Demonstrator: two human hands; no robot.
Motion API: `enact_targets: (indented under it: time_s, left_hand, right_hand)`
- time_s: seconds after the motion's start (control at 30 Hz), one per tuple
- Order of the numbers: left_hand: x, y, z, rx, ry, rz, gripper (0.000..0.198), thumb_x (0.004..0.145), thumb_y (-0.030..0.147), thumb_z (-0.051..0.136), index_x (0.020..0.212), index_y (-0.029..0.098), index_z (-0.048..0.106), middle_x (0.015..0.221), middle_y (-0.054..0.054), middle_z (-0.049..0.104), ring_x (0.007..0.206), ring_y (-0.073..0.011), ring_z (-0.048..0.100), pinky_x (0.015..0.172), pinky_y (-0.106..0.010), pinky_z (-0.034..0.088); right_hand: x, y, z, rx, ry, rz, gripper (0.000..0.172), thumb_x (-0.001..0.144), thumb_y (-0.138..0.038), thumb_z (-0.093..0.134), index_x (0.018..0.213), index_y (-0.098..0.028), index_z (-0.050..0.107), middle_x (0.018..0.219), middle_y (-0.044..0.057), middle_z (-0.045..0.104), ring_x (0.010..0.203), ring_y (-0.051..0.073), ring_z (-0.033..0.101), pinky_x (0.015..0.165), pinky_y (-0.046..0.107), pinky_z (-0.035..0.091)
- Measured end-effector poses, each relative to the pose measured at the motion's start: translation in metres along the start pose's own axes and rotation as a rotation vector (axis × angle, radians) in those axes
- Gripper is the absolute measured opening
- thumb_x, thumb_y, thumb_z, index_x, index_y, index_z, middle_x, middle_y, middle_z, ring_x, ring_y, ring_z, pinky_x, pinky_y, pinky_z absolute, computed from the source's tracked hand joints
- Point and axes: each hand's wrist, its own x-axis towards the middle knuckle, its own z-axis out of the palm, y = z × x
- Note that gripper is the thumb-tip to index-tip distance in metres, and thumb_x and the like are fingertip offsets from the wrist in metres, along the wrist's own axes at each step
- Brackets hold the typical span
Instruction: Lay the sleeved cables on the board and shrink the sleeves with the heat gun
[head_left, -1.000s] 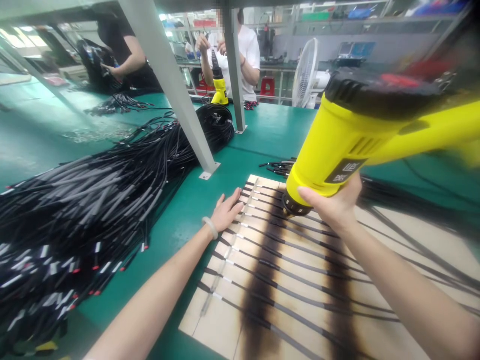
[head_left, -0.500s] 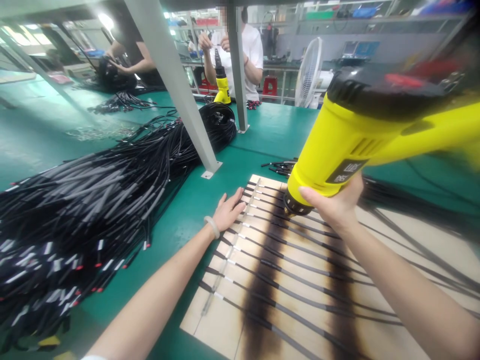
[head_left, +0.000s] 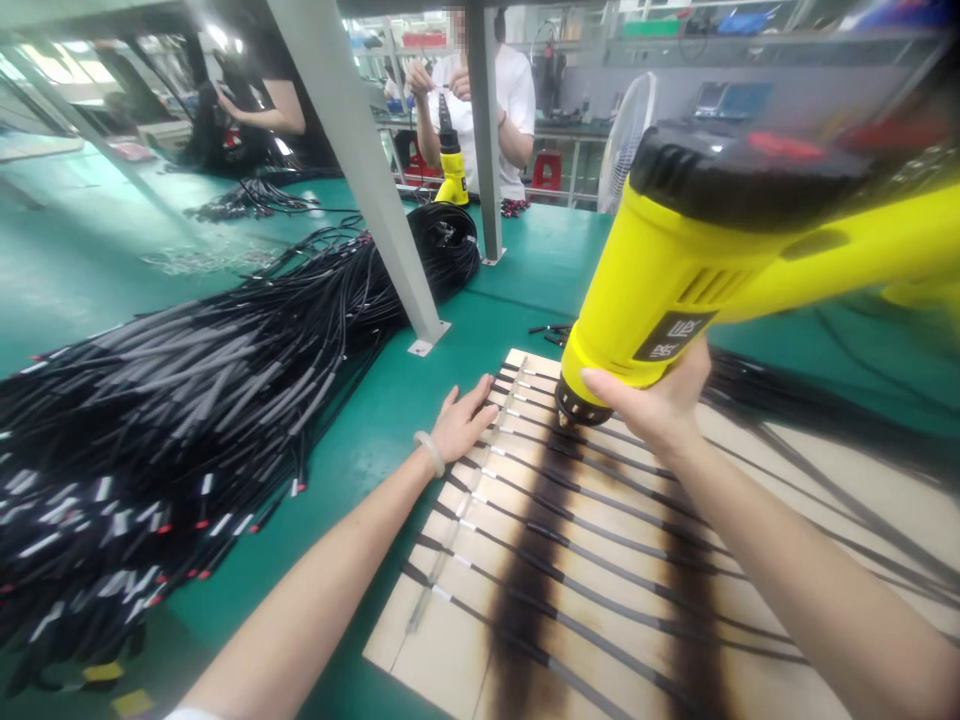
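My right hand (head_left: 667, 395) is wrapped round the body of a yellow heat gun (head_left: 645, 290), whose nozzle points down over the far part of a wooden board (head_left: 439, 665). Several black cables (head_left: 592, 540) lie side by side across the board, each with a white label near its left end. Two dark scorched bands run across the wood under them. My left hand (head_left: 463, 425) rests with fingers extended at the board's left edge, touching the cable ends beside a thin clear strip (head_left: 469, 490).
A large heap of black cables (head_left: 247, 370) fills the left of the green table (head_left: 360, 440). Grey metal posts (head_left: 375, 190) stand behind the board. Across the table, a person in white (head_left: 514, 100) works near another heat gun (head_left: 452, 175); another person (head_left: 281, 105) handles cables at left.
The heat gun in my right hand has shifted slightly to the left over the cables. My left hand stays at the board's edge. The view has moved a little.
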Motion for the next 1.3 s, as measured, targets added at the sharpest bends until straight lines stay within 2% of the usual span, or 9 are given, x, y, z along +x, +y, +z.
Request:
enact_targets:
  time_s: [0.2, 0.43, 0.73, 0.93, 1.17, 1.3]
  left_hand:
    - [-0.0001, 0.0009, 0.0002, 0.013, -0.008, -0.013, 0.065, 0.087, 0.050, 0.018, 0.142, 0.015, 0.017, 0.147, -0.008, 0.027, 0.136, -0.0178, 0.023, 0.113, -0.046, 0.003]
    - [-0.0012, 0.0016, 0.0002, 0.016, -0.010, -0.004, 0.066, 0.087, 0.051, 0.018, 0.142, 0.013, 0.017, 0.147, -0.008, 0.025, 0.136, -0.0178, 0.023, 0.113, -0.047, 0.003]
    - [-0.0014, 0.0008, 0.0005, 0.018, -0.012, -0.005, 0.065, 0.088, 0.051, 0.017, 0.142, 0.016, 0.016, 0.148, -0.007, 0.025, 0.136, -0.0182, 0.023, 0.113, -0.046, 0.003]
    - [-0.0006, -0.0004, 0.0012, 0.023, -0.002, -0.005, 0.064, 0.088, 0.052, 0.017, 0.142, 0.018, 0.016, 0.147, -0.007, 0.026, 0.136, -0.0184, 0.024, 0.113, -0.047, 0.004]
    - [0.0003, -0.0029, 0.0025, 0.020, 0.003, 0.001, 0.066, 0.088, 0.052, 0.018, 0.142, 0.015, 0.015, 0.147, -0.008, 0.027, 0.136, -0.0184, 0.024, 0.113, -0.047, 0.004]
    - [0.0002, -0.0029, 0.0024, 0.011, 0.002, -0.001, 0.064, 0.088, 0.051, 0.018, 0.143, 0.018, 0.015, 0.147, -0.006, 0.026, 0.136, -0.0173, 0.024, 0.113, -0.046, 0.004]
  right_hand:
    - [-0.0029, 0.0003, -0.0027, -0.064, -0.024, 0.035, 0.052, 0.052, -0.025, 0.082, 0.093, -0.022, 0.050, 0.087, 0.006, 0.065, 0.075, 0.025, 0.064, 0.068, 0.043, 0.058]
    - [-0.0018, -0.0054, 0.0032, -0.047, -0.056, 0.020, 0.043, 0.057, -0.029, 0.079, 0.090, -0.021, 0.053, 0.077, 0.004, 0.066, 0.065, 0.024, 0.064, 0.061, 0.040, 0.058]
    - [-0.0048, 0.0023, -0.0029, -0.062, -0.049, 0.007, 0.044, 0.055, -0.022, 0.080, 0.091, -0.021, 0.055, 0.086, 0.004, 0.066, 0.073, 0.023, 0.065, 0.068, 0.039, 0.057]
    - [-0.0025, 0.0004, -0.0002, -0.014, -0.044, -0.031, 0.041, 0.056, -0.019, 0.078, 0.090, -0.022, 0.054, 0.080, 0.001, 0.066, 0.066, 0.020, 0.065, 0.060, 0.034, 0.058]
    - [-0.0049, 0.0027, -0.0038, -0.068, -0.007, 0.033, 0.052, 0.052, -0.025, 0.081, 0.093, -0.022, 0.050, 0.085, 0.004, 0.066, 0.074, 0.024, 0.065, 0.067, 0.041, 0.058]
    - [-0.0055, 0.0013, -0.0020, -0.079, 0.004, 0.047, 0.048, 0.052, -0.028, 0.080, 0.089, -0.022, 0.050, 0.080, 0.002, 0.066, 0.069, 0.024, 0.065, 0.064, 0.041, 0.058]
